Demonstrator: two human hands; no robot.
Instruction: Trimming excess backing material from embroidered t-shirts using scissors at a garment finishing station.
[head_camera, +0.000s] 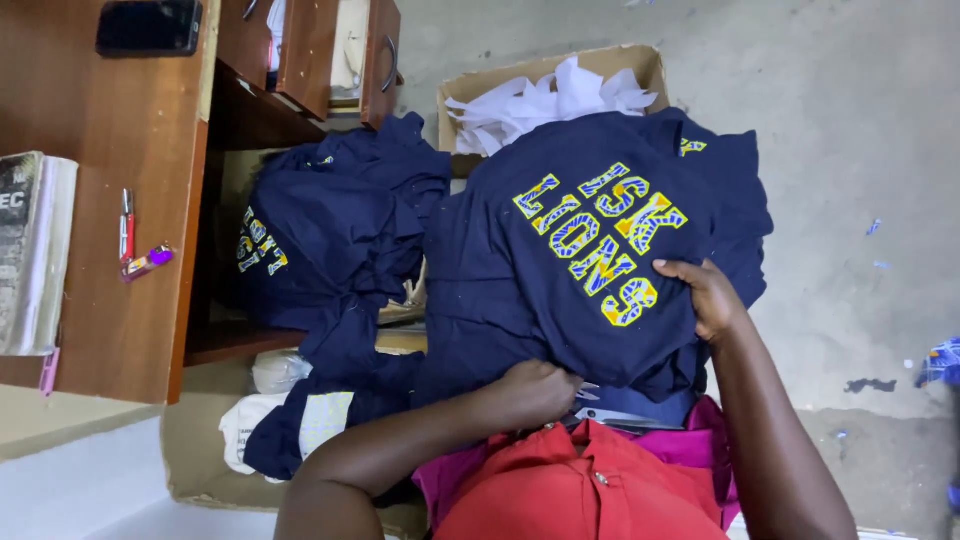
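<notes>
Left hand (535, 390) fingers closed, gripping navy shirt (560, 270) hem at lap; right hand (708, 298) fingers spread flat beside shirt's yellow lettering, keeping cloth smooth.

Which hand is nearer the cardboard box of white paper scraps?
Right. The right hand rests on the navy shirt by its lettering, below the box. The left hand grips the shirt's edge near the body, farther from it.
</notes>
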